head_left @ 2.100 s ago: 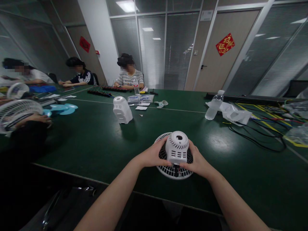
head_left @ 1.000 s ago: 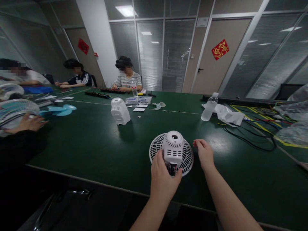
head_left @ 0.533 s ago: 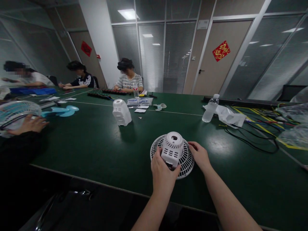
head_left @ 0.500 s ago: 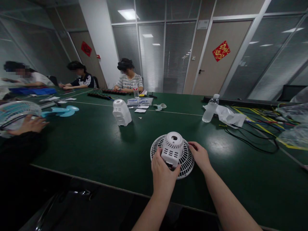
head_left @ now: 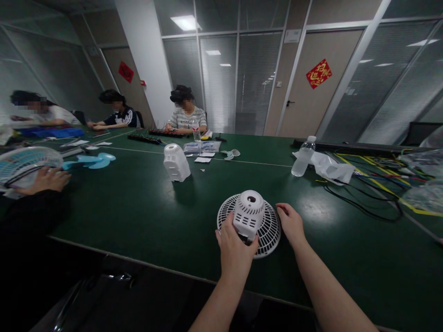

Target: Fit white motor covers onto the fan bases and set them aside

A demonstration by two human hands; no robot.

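Observation:
In front of me a white fan motor housing (head_left: 249,207) with slotted vents stands on a round white fan grille (head_left: 270,235), which lies on the table. My left hand (head_left: 237,244) is wrapped round the near side of the housing, thumb at its lower right. Just right of the grille's rim is my right hand (head_left: 291,224), apart from it. Its fingers are curled together, and whatever they may pinch is hidden. A second white housing (head_left: 176,163) stands on the table further left.
The green table (head_left: 138,207) carries a water bottle (head_left: 303,157), white plastic wrap (head_left: 330,168) and black cables (head_left: 367,205) on the right. A clear fan blade (head_left: 230,154) lies further back. At left, a co-worker's hand (head_left: 50,180) rests on another fan grille, near a blue fan blade (head_left: 95,160).
My right hand has moved slightly right, away from the grille's rim. My left hand stays on the housing.

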